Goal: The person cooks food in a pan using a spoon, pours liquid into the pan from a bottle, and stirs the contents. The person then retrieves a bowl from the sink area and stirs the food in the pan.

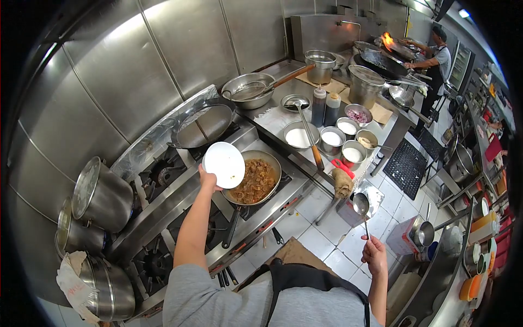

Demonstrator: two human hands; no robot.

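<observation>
Grey shirt point(321, 306) nearest. Left hand point(207, 179), eleven o'clock, pinches white round bowl point(224, 165); likely light, stiff, best held by edge. Right hand point(374, 255), two o'clock, clasps steel ladle point(360, 204).

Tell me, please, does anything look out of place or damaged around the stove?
Yes: ragged, torn-looking cardboard or paper lies against the lower-left steel pot, near a burner; it looks odd so close to the cooking area.

One plate point(223, 165), two dark bottles point(318, 111)
</observation>
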